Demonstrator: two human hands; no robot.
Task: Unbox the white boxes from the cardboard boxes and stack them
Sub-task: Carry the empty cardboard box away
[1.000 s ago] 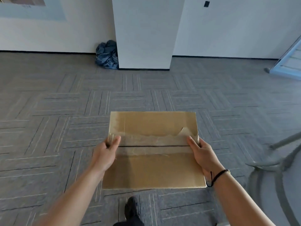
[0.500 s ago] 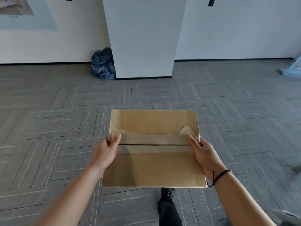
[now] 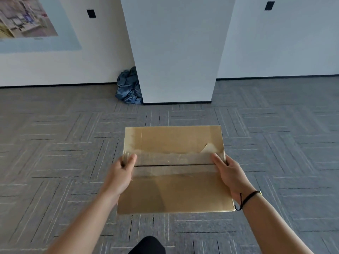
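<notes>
No legible writing on the cardboard box (image 3: 174,173); the wall poster (image 3: 27,21) at upper left is too blurred to read. Floor is grey carpet tile (image 3: 55,153) with a striped crosshatch pattern. White walls with dark skirting, a white square pillar (image 3: 176,52) dead ahead, a crumpled blue cloth (image 3: 129,88) on the floor against its left base. Two small dark wall plates (image 3: 91,13) sit high on the walls. Box is flat, brown, held in the air over the floor in front of the person, flaps shut with a dark centre seam, tape strip along it, top paper layer torn ragged near the right end. Left hand (image 3: 120,173) grips the left edge, thumb on top, fingers wrapped under. Right hand (image 3: 230,173) grips the right edge likewise; black cord bracelet (image 3: 246,198) on that wrist. Dark shoe tip (image 3: 147,245) at bottom.
</notes>
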